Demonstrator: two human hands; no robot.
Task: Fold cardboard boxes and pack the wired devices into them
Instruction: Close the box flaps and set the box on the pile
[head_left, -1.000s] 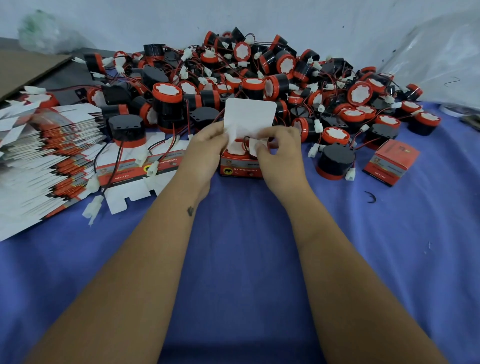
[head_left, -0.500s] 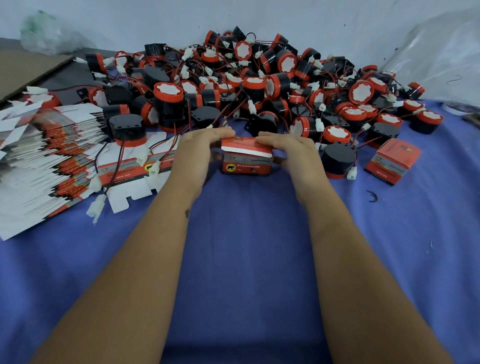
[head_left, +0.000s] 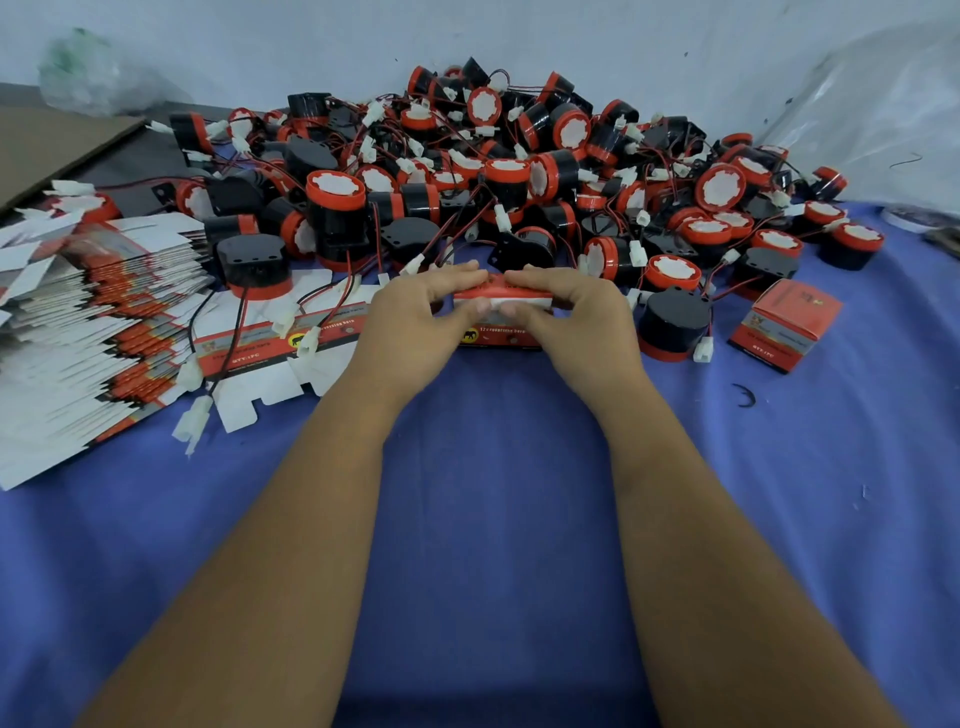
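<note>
A small red cardboard box (head_left: 498, 336) stands on the blue cloth at the centre. My left hand (head_left: 410, 322) grips its left side, fingers over the lid and thumb at the white flap on the front. My right hand (head_left: 576, 317) grips the right side the same way. The lid is nearly flat on the box, so the inside is hidden. Behind lies a big heap of black-and-red wired devices (head_left: 519, 171) with white plugs. One device (head_left: 672, 325) sits just right of my right hand.
A stack of flat unfolded boxes (head_left: 88, 312) fills the left, with one flat box (head_left: 270, 343) and loose wires beside my left hand. A closed red box (head_left: 784, 325) stands at the right. A brown cardboard sheet (head_left: 47, 145) lies at the far left.
The white lid flap, upright a second ago, has been folded down over the box. Both hands have moved onto the top and now press the lid's tuck flap in at the front.
</note>
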